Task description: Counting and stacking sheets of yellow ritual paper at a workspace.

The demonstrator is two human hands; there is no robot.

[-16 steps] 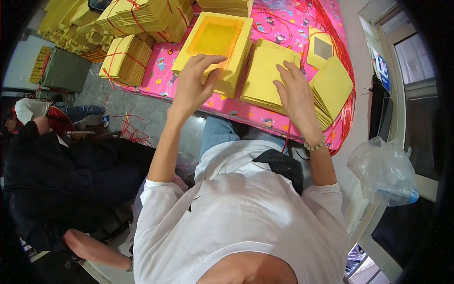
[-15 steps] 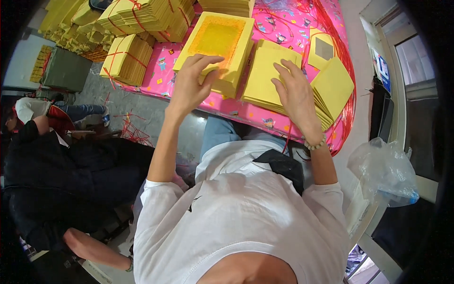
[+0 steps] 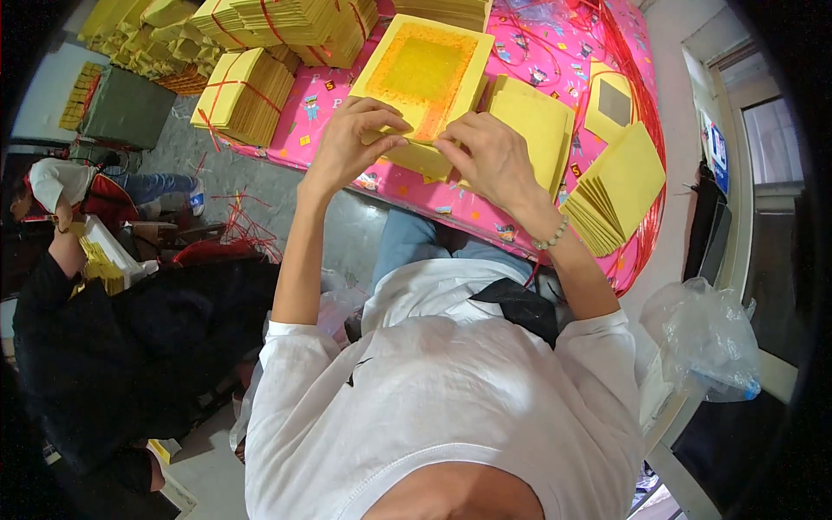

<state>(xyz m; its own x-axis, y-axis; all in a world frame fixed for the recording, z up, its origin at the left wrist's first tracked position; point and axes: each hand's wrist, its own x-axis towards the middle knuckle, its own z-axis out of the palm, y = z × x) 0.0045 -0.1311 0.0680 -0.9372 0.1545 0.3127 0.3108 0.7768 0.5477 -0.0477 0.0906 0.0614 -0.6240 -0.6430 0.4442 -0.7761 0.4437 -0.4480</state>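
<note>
Both hands working the near edge of the yellow paper stack

Upper centre: left hand point(image 3: 351, 139) and right hand point(image 3: 490, 156) pinch the gold-centred stack point(image 3: 425, 78) on the pink bench point(image 3: 338, 121); likely squaring sheets, next needs an even grip.

Two hands point(image 3: 351, 143) point(image 3: 490, 156), one gold-centred paper stack point(image 3: 425, 74), one plastic bag point(image 3: 706, 338).

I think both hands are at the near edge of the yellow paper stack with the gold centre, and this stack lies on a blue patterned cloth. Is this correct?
Not quite: the head view shows the cloth is pink and patterned, not blue. The rest holds: the left hand and right hand are both at the near edge of the yellow paper stack with the gold centre.
</note>
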